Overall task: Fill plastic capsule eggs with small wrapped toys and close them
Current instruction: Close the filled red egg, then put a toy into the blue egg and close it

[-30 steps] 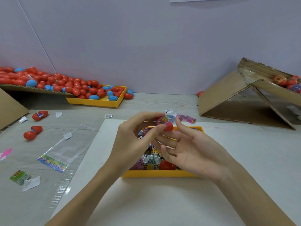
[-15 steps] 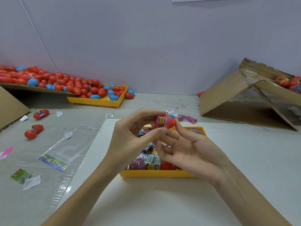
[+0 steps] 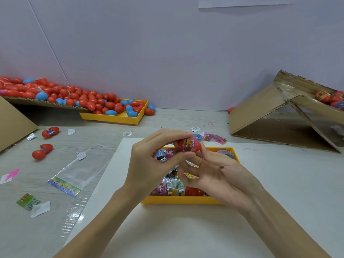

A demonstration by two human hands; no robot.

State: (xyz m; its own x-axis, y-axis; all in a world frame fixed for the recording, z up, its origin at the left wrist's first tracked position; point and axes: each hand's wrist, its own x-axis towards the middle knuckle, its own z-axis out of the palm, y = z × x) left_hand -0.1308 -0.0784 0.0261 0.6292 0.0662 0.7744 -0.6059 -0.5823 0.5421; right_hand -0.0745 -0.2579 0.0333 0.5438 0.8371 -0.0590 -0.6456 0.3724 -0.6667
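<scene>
A red capsule egg [image 3: 189, 145] with a colourful label band is held above the near yellow tray [image 3: 182, 200]. My left hand [image 3: 150, 164] pinches it between thumb and fingers from the left. My right hand [image 3: 219, 175] is palm up under it, with fingertips touching the egg's right side. The tray holds several small wrapped toys [image 3: 172, 184] and a red egg [image 3: 193, 191]. My hands hide much of the tray's inside.
Many red and blue eggs [image 3: 74, 97] lie on a cardboard ramp and in a far yellow tray [image 3: 113, 118] at the back left. Two open red eggs [image 3: 50, 132], [image 3: 41, 151], plastic wrappers and paper scraps lie left. A cardboard box [image 3: 284, 116] with labelled eggs stands at right.
The egg was turned in my fingers so its label band now faces me, and both hands rose slightly above the tray.
</scene>
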